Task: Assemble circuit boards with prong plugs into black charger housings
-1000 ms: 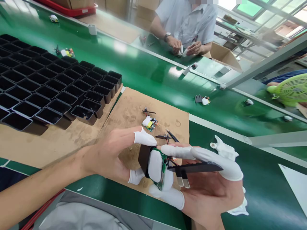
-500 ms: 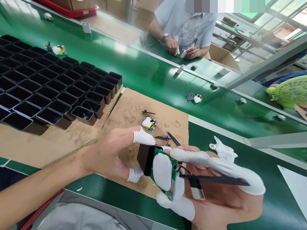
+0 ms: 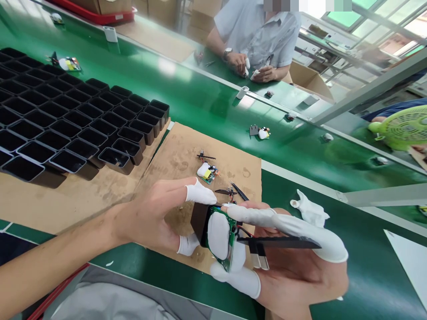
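Note:
My left hand (image 3: 156, 211), with white finger cots on thumb and forefinger, is closed on a black plastic case (image 3: 199, 220), its open end turned right. My right hand (image 3: 290, 266), also in finger cots, grips a green circuit board (image 3: 219, 235) bearing a white glue-like lump. The board's left edge is at the case mouth, apparently partly inside. Red and black wires run from it to a black plug plate (image 3: 283, 242) with metal prongs (image 3: 259, 258), lying across my right fingers. Beyond on the cardboard (image 3: 233, 146) are another board (image 3: 207, 172), a plug plate (image 3: 225, 192) and tweezers (image 3: 240, 191).
Rows of black cases (image 3: 70, 115) stand at left. A green conveyor belt (image 3: 193, 102) carries boards and white housings behind the cardboard. A crumpled white piece (image 3: 309, 209) lies at right. Across the belt, a person (image 3: 256, 44) handles small parts; a green fan (image 3: 405, 129) is at far right.
My right hand has moved left, bringing the circuit board closer into the case mouth. My left hand and the case hardly moved. Items on the belt have shifted left.

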`<state>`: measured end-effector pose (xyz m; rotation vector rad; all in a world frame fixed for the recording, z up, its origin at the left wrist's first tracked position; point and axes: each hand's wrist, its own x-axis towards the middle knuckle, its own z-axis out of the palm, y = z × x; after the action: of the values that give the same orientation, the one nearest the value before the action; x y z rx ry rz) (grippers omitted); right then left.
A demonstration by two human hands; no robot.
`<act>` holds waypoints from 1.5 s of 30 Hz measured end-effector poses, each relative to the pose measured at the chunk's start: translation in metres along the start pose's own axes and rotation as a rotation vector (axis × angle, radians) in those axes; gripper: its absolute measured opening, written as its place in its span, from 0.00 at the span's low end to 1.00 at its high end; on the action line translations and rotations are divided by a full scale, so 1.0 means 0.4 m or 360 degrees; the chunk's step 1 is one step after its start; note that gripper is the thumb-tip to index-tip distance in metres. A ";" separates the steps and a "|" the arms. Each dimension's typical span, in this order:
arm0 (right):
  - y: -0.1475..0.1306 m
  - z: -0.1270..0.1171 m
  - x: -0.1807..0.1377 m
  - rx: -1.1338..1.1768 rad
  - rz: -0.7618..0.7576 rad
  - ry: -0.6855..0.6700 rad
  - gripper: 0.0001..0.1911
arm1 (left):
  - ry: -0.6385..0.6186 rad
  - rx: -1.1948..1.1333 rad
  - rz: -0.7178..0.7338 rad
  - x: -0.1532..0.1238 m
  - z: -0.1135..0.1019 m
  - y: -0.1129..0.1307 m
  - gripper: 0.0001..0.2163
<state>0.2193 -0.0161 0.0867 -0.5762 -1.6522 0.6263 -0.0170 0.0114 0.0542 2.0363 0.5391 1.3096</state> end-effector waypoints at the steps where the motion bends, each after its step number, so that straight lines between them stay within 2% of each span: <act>1: 0.000 0.001 -0.002 -0.0010 0.0013 0.0000 0.50 | -0.0007 0.0003 -0.0015 -0.001 0.000 -0.001 0.28; 8: 0.004 -0.005 -0.027 -0.0098 0.0085 0.0064 0.50 | -0.0012 -0.0033 -0.0048 -0.002 0.001 -0.001 0.30; 15: 0.010 -0.008 -0.028 -0.0202 -0.0033 0.0019 0.56 | -0.0030 -0.0016 -0.0005 0.003 -0.001 0.001 0.26; 18: 0.005 -0.005 -0.024 -0.0231 0.0001 0.0058 0.53 | -0.0013 -0.0015 0.0000 0.001 -0.001 0.001 0.28; 27: 0.009 -0.002 -0.027 -0.0111 -0.0008 0.0041 0.54 | 0.0001 0.0016 -0.0001 0.000 -0.001 -0.001 0.26; 32: 0.007 -0.005 -0.019 -0.0087 0.0020 -0.0023 0.54 | -0.0015 -0.0003 0.0002 0.001 -0.001 0.001 0.30; 39: 0.005 -0.020 -0.028 -0.0176 0.0055 -0.0041 0.45 | -0.0024 0.0047 0.0006 0.000 -0.001 -0.003 0.28; 45: 0.006 -0.009 -0.016 -0.0125 0.0008 -0.0035 0.53 | -0.0010 -0.0017 -0.0006 -0.003 0.002 -0.001 0.27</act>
<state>0.2237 -0.0182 0.0810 -0.6320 -1.7023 0.5751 -0.0170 0.0107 0.0527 2.0293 0.5315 1.3010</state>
